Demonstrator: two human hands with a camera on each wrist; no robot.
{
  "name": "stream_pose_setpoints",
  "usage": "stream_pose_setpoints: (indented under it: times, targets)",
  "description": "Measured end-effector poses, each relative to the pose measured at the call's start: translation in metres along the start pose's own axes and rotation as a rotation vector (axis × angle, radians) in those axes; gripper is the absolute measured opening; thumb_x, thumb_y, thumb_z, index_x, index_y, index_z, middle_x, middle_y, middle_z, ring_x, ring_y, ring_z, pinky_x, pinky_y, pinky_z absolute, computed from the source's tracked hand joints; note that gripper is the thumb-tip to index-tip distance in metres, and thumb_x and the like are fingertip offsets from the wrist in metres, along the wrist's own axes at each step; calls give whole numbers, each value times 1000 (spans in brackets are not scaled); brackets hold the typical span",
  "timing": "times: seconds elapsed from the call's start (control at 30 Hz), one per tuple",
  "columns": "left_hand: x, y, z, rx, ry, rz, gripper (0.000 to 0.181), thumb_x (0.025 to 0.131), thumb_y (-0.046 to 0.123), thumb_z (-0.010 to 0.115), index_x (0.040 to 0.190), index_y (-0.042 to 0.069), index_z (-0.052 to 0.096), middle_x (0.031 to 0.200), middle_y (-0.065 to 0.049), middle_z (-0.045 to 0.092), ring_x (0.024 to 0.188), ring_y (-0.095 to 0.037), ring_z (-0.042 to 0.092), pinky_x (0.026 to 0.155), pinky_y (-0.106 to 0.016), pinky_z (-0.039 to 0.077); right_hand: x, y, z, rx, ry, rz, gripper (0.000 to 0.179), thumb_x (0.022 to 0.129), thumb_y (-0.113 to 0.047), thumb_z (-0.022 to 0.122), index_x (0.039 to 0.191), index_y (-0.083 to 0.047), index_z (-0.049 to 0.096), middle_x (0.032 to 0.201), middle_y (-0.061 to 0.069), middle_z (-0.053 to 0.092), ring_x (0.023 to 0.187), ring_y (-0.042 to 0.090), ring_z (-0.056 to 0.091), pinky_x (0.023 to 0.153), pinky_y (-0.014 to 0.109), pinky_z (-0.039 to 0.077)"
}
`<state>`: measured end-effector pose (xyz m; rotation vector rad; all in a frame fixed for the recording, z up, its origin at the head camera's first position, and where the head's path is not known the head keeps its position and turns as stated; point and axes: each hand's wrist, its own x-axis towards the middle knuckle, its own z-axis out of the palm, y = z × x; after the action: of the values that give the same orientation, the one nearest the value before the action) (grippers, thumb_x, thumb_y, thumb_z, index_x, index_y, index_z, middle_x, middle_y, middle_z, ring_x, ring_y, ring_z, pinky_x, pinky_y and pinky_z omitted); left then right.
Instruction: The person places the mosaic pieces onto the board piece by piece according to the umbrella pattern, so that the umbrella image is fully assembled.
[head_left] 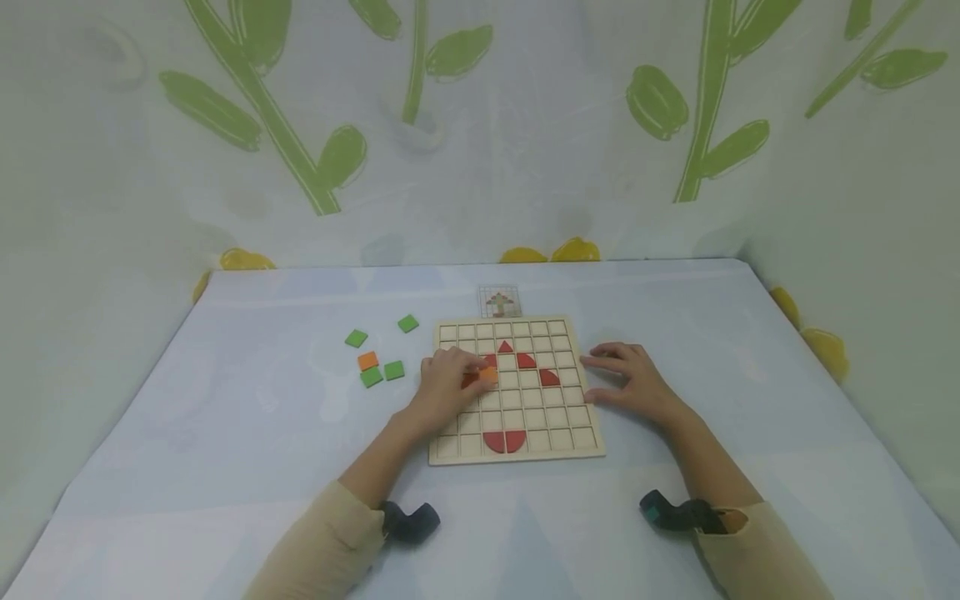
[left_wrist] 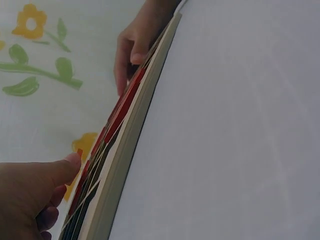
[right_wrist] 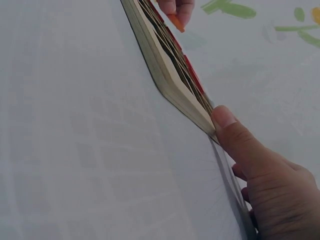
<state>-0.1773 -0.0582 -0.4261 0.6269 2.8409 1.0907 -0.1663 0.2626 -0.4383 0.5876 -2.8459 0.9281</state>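
Note:
My left hand [head_left: 444, 385] pinches an orange square tile [head_left: 488, 375] between thumb and fingertips, close over the upper left-middle cells of a wooden grid board [head_left: 552, 418]. The same orange tile [right_wrist: 175, 22] shows at the top of the right wrist view. Beside the board's right edge, my right hand [head_left: 632, 385] rests with fingers spread and relaxed, its thumb at the edge. Red pieces lie in the cells: a triangle [head_left: 505, 347] near the top, quarter circles [head_left: 527, 360] below it, and two more forming a half circle [head_left: 494, 442] in the bottom row. My left hand partly hides other red pieces.
Left of the board lie several loose green tiles [head_left: 393, 370] and another orange tile [head_left: 367, 361]. A small pattern card [head_left: 499, 302] with a grid picture sits just behind the board's top edge. Leaf-printed cloth [head_left: 480, 183] rises behind the table.

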Motion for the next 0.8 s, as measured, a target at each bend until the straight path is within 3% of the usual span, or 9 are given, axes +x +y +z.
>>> stream_pose_setpoints:
  times: [0.8]
  targets:
    - [14, 14, 17, 72, -42, 18, 29, 83, 35, 70, 107, 18, 69, 100, 2, 59, 91, -16, 43, 79, -37, 28, 0, 1, 0, -11, 25, -46, 54, 71, -26, 81, 119, -7, 66, 123, 17, 54, 115, 34, 40, 92, 52, 33]
